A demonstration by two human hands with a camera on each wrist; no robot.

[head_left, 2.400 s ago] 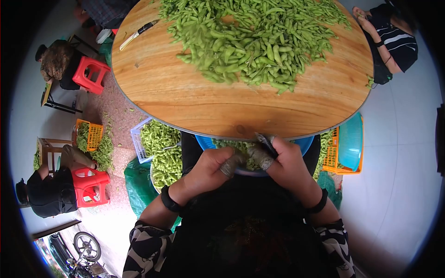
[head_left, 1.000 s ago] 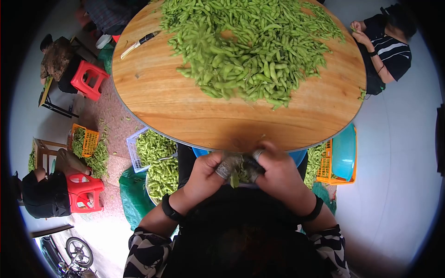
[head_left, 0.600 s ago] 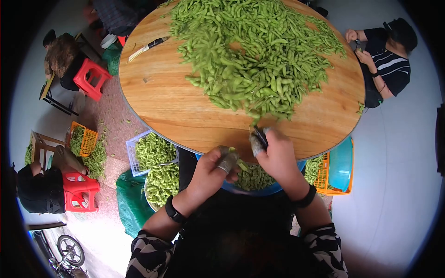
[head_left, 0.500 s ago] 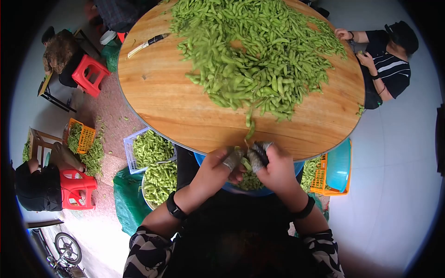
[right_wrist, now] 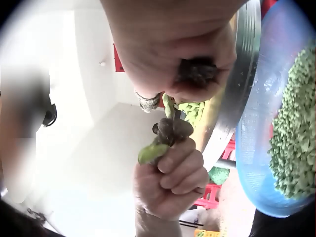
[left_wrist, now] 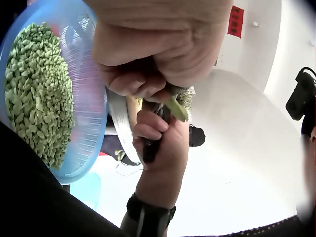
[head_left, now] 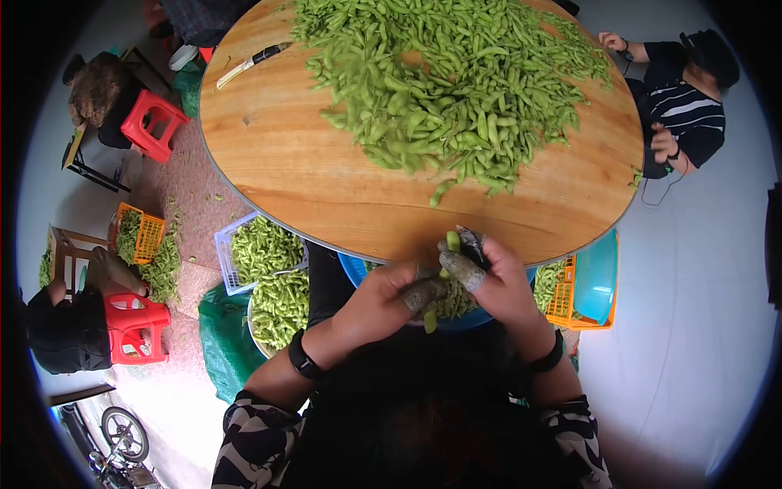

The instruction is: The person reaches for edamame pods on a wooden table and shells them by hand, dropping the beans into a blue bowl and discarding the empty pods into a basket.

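Note:
Green soybean pods fill the work of both hands, which meet at the near edge of the round wooden table. My right hand [head_left: 505,281] pinches one green pod [head_left: 453,241] between taped thumb and fingers. A black handle [left_wrist: 151,150] also lies in its curled fingers; what it belongs to is mostly hidden. Close beside it, my left hand [head_left: 379,301] grips another pod [right_wrist: 153,153], whose end sticks out below the thumb. Worn grey tape covers both thumbs. Under the hands stands a blue basin [left_wrist: 86,143] with shelled green beans [left_wrist: 39,94].
The wooden table [head_left: 326,191] bears a large pod heap [head_left: 456,90] and a black-handled knife [head_left: 254,65]. Left of the lap are a pod-filled white crate [head_left: 226,261] and green sack [head_left: 221,342]; an orange crate [head_left: 560,306] stands right. Another person [head_left: 676,98] sits at the right.
The right hand reached to the heap's near edge, drew a pod back over the table and now holds it raised by the left hand. The person at right has lowered one hand.

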